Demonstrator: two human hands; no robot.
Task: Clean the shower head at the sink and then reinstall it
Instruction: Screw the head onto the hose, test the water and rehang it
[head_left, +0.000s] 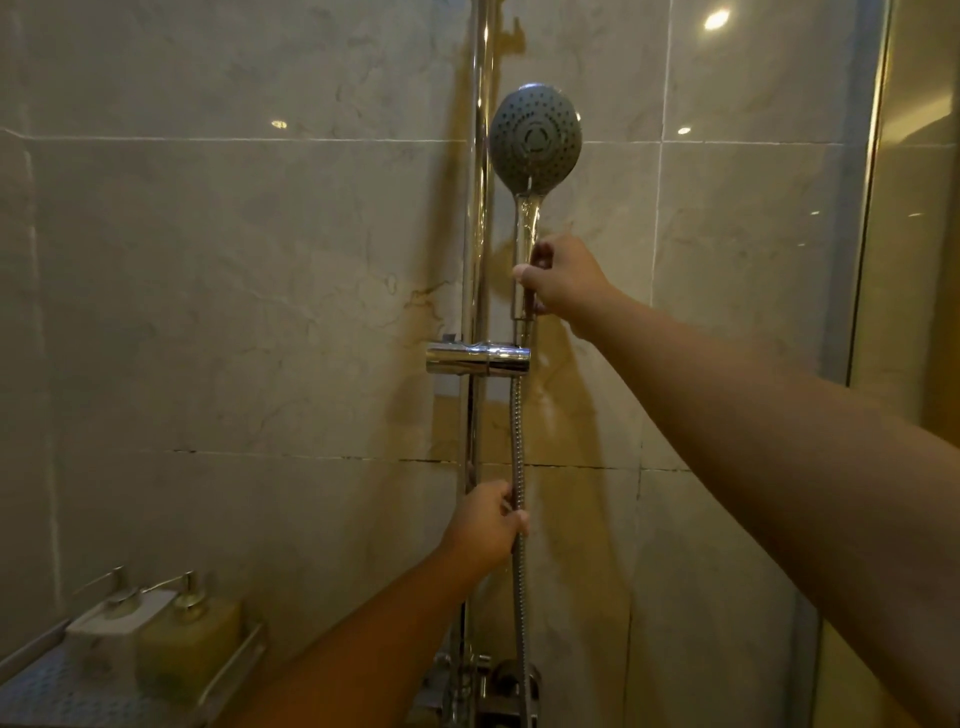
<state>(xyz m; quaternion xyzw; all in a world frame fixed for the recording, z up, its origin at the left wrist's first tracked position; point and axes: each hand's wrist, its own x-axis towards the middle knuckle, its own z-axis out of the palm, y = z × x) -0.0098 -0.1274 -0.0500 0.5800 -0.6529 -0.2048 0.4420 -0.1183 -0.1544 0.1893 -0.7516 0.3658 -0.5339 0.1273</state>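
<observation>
Shower head (535, 137) held by handle in right hand (563, 283); hose (518, 441) pinched below in left hand (485, 527). Could slip, wet.

Shower head (535, 137): matt grey face, glossy chrome handle. Hose (518, 441): ribbed shiny metal. Rail (480, 208), bracket (478, 359): polished chrome. Wall tiles (234, 286): glossy marble-look.
</observation>
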